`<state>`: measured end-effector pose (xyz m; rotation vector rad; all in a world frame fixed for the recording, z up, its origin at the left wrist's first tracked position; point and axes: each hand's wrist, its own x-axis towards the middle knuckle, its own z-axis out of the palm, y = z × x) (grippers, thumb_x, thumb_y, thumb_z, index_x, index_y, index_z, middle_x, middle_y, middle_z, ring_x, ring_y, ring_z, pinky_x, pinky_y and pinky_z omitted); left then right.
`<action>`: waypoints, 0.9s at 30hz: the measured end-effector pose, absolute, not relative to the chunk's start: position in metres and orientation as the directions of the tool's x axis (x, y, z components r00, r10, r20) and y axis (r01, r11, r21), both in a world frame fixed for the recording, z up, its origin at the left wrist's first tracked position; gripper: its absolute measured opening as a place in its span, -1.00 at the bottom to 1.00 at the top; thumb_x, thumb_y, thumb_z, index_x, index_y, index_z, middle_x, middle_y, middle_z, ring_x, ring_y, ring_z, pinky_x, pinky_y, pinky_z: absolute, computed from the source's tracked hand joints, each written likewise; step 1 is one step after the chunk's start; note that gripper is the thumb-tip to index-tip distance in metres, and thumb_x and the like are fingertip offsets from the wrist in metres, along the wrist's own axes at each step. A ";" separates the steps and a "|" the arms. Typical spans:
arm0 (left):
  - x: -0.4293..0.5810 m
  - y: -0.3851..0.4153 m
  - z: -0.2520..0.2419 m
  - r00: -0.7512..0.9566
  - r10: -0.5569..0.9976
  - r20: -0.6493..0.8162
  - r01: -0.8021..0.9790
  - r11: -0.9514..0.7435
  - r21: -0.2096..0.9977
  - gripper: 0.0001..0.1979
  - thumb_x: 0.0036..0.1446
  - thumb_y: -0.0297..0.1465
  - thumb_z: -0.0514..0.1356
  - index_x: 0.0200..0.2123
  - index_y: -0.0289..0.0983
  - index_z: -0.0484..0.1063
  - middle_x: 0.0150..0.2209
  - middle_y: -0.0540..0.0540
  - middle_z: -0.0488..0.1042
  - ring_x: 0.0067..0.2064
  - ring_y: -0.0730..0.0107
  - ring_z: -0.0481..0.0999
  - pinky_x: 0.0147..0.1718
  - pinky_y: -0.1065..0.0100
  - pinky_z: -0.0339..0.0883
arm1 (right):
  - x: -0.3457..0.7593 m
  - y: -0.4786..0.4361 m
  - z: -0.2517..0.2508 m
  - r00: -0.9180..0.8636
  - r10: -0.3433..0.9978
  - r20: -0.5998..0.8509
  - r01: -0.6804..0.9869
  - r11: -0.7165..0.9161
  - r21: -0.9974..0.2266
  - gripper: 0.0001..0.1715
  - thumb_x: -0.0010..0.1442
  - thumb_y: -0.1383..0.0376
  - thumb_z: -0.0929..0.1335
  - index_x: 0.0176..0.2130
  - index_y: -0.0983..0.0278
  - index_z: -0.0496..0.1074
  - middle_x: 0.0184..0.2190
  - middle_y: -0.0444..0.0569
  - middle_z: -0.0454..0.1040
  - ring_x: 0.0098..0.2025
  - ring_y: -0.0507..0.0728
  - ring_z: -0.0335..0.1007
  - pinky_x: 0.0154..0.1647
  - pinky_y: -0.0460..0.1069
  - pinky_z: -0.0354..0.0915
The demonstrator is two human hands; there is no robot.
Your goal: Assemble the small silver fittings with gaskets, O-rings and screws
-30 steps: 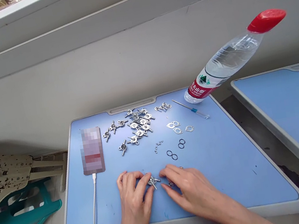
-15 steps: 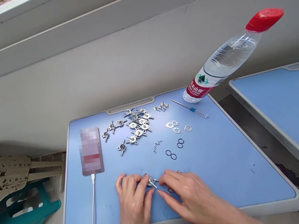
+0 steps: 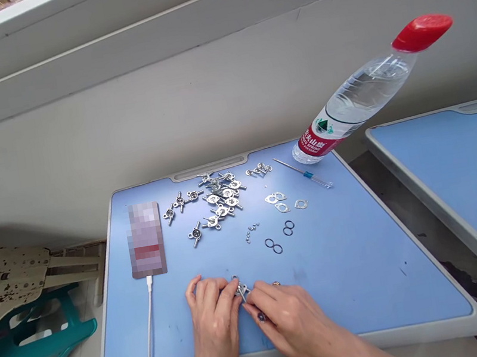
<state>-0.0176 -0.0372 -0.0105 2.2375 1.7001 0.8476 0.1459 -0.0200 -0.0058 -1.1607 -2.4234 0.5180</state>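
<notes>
hands (image 3: 214, 321) (image 3: 293, 326) closed in on metal fitting (image 3: 240, 290)

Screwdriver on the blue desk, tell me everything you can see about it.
The small screwdriver has a thin, steel-looking shaft and a slim clear handle with a blue band where the shaft enters. It lies flat and diagonally on the blue desk, tip toward the upper left, beside the base of the water bottle, apparently touching nothing else.
</notes>
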 end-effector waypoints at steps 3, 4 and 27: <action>-0.018 -0.037 -0.012 0.165 0.938 0.305 0.795 -0.310 0.522 -0.76 0.31 -0.55 0.03 -0.12 -0.20 0.44 -0.31 -0.02 0.50 -0.27 0.37 0.47 0.05 0.14 0.14 | 0.145 -0.023 -0.007 -0.569 0.802 0.183 0.638 0.571 -0.516 -0.66 0.33 0.46 0.12 -0.41 0.24 0.29 -0.52 -0.11 0.35 -0.57 0.04 0.26 -0.52 -0.04 0.07; -0.019 -0.037 -0.013 0.165 0.939 0.302 0.787 -0.310 0.533 -0.75 0.31 -0.56 0.03 -0.11 -0.20 0.44 -0.31 -0.03 0.49 -0.27 0.37 0.47 0.06 0.13 0.14 | 0.145 -0.023 -0.008 -0.569 0.803 0.179 0.632 0.566 -0.529 -0.67 0.33 0.45 0.12 -0.40 0.24 0.29 -0.51 -0.11 0.36 -0.56 0.04 0.27 -0.52 -0.04 0.07; -0.027 -0.032 -0.008 0.192 0.948 0.255 0.749 -0.309 0.586 -0.78 0.30 -0.53 0.09 -0.10 -0.17 0.47 -0.30 -0.03 0.43 -0.24 0.36 0.42 0.08 0.09 0.13 | 0.157 -0.017 -0.018 -0.490 0.856 0.164 0.689 0.496 -0.529 -0.70 0.40 0.34 0.11 -0.32 0.25 0.30 -0.50 -0.12 0.44 -0.57 0.05 0.36 -0.52 -0.04 0.09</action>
